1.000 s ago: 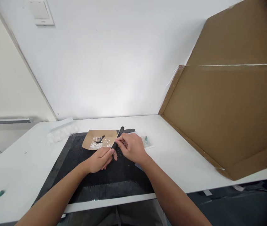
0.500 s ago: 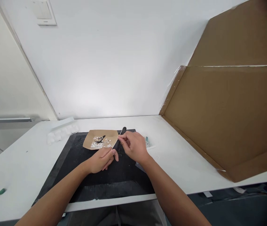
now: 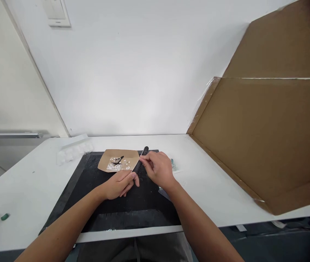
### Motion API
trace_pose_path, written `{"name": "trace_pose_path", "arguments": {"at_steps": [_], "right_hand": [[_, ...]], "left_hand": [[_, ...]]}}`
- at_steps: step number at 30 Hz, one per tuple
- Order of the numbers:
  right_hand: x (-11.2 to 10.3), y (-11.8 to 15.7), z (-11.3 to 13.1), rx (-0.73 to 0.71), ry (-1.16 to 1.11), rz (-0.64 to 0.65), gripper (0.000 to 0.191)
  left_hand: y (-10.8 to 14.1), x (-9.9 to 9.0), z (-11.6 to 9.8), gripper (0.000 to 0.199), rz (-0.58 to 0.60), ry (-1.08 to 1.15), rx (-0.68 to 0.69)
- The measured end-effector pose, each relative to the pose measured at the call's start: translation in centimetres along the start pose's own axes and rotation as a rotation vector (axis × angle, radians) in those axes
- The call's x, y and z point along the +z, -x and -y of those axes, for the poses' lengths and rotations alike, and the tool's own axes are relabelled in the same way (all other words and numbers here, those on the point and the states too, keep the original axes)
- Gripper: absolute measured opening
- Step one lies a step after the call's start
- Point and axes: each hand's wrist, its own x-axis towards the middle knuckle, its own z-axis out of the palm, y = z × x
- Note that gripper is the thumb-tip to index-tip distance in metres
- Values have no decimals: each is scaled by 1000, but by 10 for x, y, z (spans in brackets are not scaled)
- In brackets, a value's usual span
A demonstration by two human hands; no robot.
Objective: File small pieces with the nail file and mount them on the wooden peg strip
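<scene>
A dark stick-like piece (image 3: 138, 167) with a pale edge slants over the black mat (image 3: 111, 209). Its lower end is held in my left hand (image 3: 120, 183), fingers curled round it. My right hand (image 3: 159, 168) pinches at its upper part with thumb and forefinger; whether something small sits between the fingertips cannot be made out. Just left of the piece lies a brown paper tray (image 3: 104, 160) holding several small white bits (image 3: 113, 166) and a dark twig-shaped scrap (image 3: 119, 160).
Clear plastic packaging (image 3: 74, 151) lies at the back left of the white table (image 3: 206, 182). A small green object (image 3: 4, 217) rests at far left. Behind my right hand is a clear bag with something green (image 3: 174, 165). A large cardboard sheet (image 3: 266, 138) stands at right.
The whole view has shifted slightly, bringing a brown edge in at far left. Both hands keep nearly the same hold on the dark piece.
</scene>
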Motion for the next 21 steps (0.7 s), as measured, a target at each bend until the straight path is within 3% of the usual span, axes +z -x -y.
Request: {"name": "trace_pose_path", "arguments": {"at_steps": [3,9,16,21], "right_hand": [[-2,0,-3,29,-6,-32,23],[0,1,1,-64,-80,135,22],[-1,0,-3,80,-20,18,27],[0,2,3,-23,-112,178,26]], "left_hand": [[1,1,0,53,5,31,1],[0,0,2,54,-14,66,21],[1,1,-1,52,-23,87,35],[1,0,1,52,-22,94,46]]}}
